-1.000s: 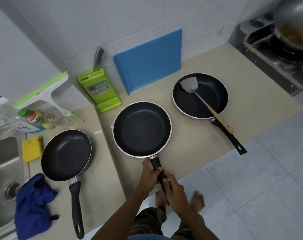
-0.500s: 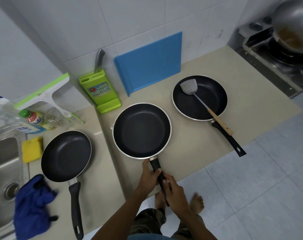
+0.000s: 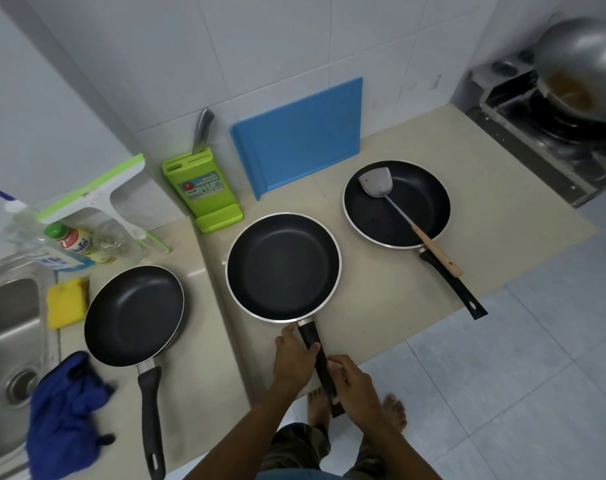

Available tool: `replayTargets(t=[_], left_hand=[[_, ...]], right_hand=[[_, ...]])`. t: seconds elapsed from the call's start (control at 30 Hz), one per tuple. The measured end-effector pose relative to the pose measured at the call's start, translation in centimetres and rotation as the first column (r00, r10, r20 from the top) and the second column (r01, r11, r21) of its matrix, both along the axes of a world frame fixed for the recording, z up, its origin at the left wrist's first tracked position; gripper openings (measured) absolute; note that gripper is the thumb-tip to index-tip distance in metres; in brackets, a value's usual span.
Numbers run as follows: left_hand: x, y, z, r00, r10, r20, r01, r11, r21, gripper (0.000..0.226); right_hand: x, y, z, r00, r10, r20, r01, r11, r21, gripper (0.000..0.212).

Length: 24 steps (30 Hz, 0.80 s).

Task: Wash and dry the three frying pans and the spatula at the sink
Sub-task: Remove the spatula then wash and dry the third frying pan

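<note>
Three black frying pans lie on the beige counter. The middle pan (image 3: pixel 283 266) has its black handle pointing toward me; my left hand (image 3: pixel 294 358) grips the handle near the pan and my right hand (image 3: pixel 355 384) holds it further down. The left pan (image 3: pixel 133 315) sits beside the steel sink (image 3: pixel 7 327). In the right pan (image 3: pixel 396 204) rests a metal spatula (image 3: pixel 376 183) with a wooden handle. A blue cloth (image 3: pixel 64 414) lies crumpled at the sink's edge, a yellow sponge (image 3: pixel 67 301) next to it.
A blue cutting board (image 3: pixel 298 136) leans on the tiled wall, with a green knife block (image 3: pixel 202 195) to its left. Dish soap bottles (image 3: pixel 69 244) and a green-white squeegee (image 3: pixel 97 195) stand behind the sink. A stove with a wok (image 3: pixel 578 67) is at the far right.
Both hands stay on the middle pan's handle; the pan has barely shifted. The view has tilted slightly.
</note>
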State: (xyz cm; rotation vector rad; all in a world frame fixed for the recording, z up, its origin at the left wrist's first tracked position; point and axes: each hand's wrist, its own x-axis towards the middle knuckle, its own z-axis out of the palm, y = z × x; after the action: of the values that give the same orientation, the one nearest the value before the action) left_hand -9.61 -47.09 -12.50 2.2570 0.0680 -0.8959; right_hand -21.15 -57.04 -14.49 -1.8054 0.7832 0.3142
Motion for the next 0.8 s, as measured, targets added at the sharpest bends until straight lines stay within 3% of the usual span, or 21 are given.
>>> replayTargets(t=[0.1, 0.2, 0.3, 0.43, 0.53, 0.63, 0.73, 0.8], left_hand=[[-0.3, -1.1, 1.9, 0.952, -0.199, 0.233, 0.148, 0.964, 0.220, 0.060], [-0.3, -4.0, 3.2, 0.911, -0.270, 0.311, 0.244, 0.962, 0.120, 0.061], [0.0, -9.3, 4.1, 0.961, -0.200, 0.193, 0.219, 0.972, -0.083, 0.069], [0.7, -17.4, 4.4, 0.984, -0.171, -0.049, 0.156, 0.962, -0.226, 0.069], [1.2, -22.7, 2.8, 0.972, -0.089, -0.217, 0.021, 0.955, -0.297, 0.074], [1.6, -26.8, 1.1, 0.968, -0.054, -0.246, -0.015, 0.963, -0.270, 0.075], [1.9, -30.0, 0.8, 0.926, 0.068, -0.371, -0.187, 0.937, -0.294, 0.038], [2.0, -31.8, 0.1, 0.900, 0.139, -0.413, -0.268, 0.924, -0.272, 0.027]], right_hand=[[-0.2, -3.1, 0.8, 0.998, -0.060, -0.008, 0.059, 0.997, -0.046, 0.025], [-0.5, -8.0, 2.8, 0.997, -0.031, 0.073, 0.049, 0.967, -0.249, 0.037], [-0.9, -13.5, 5.5, 0.989, -0.060, 0.132, 0.107, 0.914, -0.390, 0.040], [-1.7, -20.8, 7.8, 0.966, -0.149, 0.210, 0.243, 0.795, -0.555, 0.025], [-2.2, -25.8, 7.8, 0.954, -0.214, 0.211, 0.299, 0.746, -0.595, 0.029], [-2.1, -29.4, 6.1, 0.958, -0.266, 0.108, 0.282, 0.804, -0.523, 0.039], [-1.1, -31.9, 4.0, 0.973, -0.232, 0.014, 0.218, 0.890, -0.401, 0.042], [0.0, -32.9, 3.2, 0.973, -0.218, -0.070, 0.193, 0.946, -0.261, 0.041]])
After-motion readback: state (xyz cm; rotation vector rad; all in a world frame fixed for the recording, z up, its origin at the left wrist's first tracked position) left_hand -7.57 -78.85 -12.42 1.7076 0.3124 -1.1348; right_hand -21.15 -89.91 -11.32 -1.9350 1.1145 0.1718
